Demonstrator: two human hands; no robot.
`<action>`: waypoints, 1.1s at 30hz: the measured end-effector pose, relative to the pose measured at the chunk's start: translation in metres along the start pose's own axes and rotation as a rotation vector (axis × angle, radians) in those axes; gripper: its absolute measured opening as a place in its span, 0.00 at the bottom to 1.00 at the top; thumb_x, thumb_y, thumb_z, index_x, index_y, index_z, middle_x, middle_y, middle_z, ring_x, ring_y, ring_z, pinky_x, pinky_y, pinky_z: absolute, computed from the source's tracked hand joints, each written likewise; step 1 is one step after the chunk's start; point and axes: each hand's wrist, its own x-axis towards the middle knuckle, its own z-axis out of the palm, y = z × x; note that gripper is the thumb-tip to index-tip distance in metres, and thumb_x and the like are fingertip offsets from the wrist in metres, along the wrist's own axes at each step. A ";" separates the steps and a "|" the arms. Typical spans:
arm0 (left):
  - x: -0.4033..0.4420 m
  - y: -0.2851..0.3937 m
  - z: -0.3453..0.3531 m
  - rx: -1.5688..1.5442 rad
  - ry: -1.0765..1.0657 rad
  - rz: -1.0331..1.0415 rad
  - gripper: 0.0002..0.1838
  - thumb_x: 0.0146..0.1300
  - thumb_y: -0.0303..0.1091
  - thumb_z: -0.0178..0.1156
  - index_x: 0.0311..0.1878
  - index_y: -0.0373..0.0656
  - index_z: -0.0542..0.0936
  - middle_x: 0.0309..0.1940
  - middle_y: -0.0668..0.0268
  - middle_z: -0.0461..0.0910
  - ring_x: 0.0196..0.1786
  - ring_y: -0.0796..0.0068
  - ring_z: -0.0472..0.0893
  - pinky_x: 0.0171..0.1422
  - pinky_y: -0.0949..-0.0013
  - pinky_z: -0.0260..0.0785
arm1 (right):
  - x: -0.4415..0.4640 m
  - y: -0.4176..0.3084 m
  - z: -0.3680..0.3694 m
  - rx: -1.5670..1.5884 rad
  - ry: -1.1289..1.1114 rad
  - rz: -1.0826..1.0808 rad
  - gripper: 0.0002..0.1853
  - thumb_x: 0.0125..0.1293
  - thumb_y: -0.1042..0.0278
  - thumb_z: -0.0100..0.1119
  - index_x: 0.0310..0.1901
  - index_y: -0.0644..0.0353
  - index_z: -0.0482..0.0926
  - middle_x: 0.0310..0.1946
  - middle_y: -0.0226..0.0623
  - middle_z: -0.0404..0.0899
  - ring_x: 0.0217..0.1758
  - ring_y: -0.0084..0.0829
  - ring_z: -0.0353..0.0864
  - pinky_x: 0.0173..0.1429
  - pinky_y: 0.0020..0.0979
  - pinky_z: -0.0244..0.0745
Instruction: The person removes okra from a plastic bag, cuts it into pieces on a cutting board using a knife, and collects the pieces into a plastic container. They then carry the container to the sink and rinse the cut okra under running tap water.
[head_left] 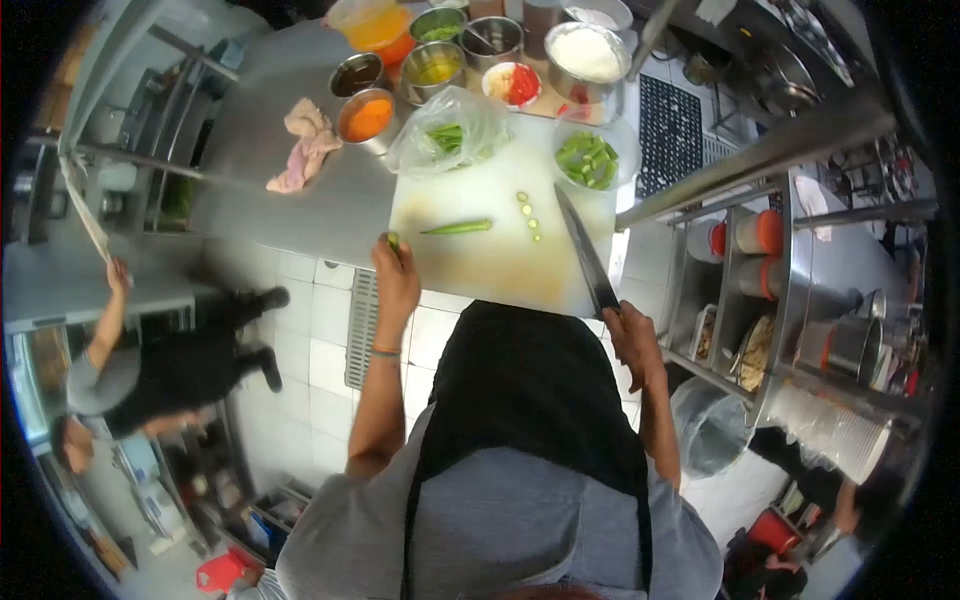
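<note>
A white cutting board [490, 265] lies at the front edge of the steel table. On it are a whole green pod [458, 227] and several small green slices [528, 216] in a short row. My left hand [396, 275], left of the board, pinches a small green piece [393, 241]. My right hand [633, 340] grips the handle of a long knife [588, 248], whose blade rests over the board's right side, tip pointing away. A clear bowl of green chunks [587, 160] and a plastic bag with green pods [447, 137] sit at the board's far side.
Raw meat [304, 146] lies on the steel table [250, 160]. Metal bowls line the back, one with orange contents [366, 118], one with white powder [586, 54]. A co-worker [150, 380] is at the left. Shelves and a lined bin [708, 428] stand at the right.
</note>
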 end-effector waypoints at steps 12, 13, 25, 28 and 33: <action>0.052 0.049 0.034 0.232 -0.486 0.794 0.18 0.61 0.26 0.66 0.55 0.37 0.79 0.49 0.56 0.74 0.54 0.55 0.73 0.59 0.59 0.69 | -0.029 -0.011 -0.008 -0.215 0.102 -0.195 0.12 0.71 0.65 0.57 0.36 0.68 0.73 0.27 0.60 0.79 0.35 0.63 0.80 0.38 0.54 0.72; 0.043 0.048 0.031 0.221 -0.457 0.862 0.21 0.59 0.27 0.67 0.56 0.36 0.80 0.48 0.56 0.74 0.52 0.56 0.72 0.58 0.60 0.69 | -0.033 -0.011 -0.004 -0.212 0.097 -0.182 0.12 0.71 0.65 0.57 0.36 0.68 0.73 0.27 0.60 0.79 0.35 0.63 0.80 0.38 0.54 0.72; -0.015 0.048 0.083 0.142 -0.173 0.731 0.20 0.60 0.26 0.65 0.55 0.34 0.75 0.49 0.52 0.73 0.51 0.50 0.71 0.58 0.54 0.67 | -0.040 -0.057 0.029 -0.462 0.164 -0.332 0.09 0.70 0.65 0.56 0.36 0.62 0.72 0.27 0.53 0.78 0.31 0.58 0.80 0.36 0.55 0.74; -0.013 0.052 0.083 0.155 -0.218 0.704 0.17 0.60 0.25 0.64 0.52 0.35 0.74 0.49 0.51 0.73 0.51 0.48 0.71 0.59 0.54 0.66 | -0.044 -0.070 0.023 -0.587 0.145 -0.361 0.08 0.71 0.65 0.54 0.38 0.60 0.72 0.28 0.51 0.78 0.29 0.55 0.82 0.32 0.52 0.77; -0.008 0.055 0.080 0.163 -0.284 0.697 0.18 0.60 0.25 0.64 0.52 0.35 0.73 0.50 0.52 0.73 0.51 0.48 0.70 0.59 0.54 0.66 | -0.044 -0.073 0.013 -0.719 0.107 -0.409 0.06 0.70 0.67 0.53 0.38 0.59 0.72 0.28 0.48 0.78 0.28 0.52 0.84 0.30 0.48 0.80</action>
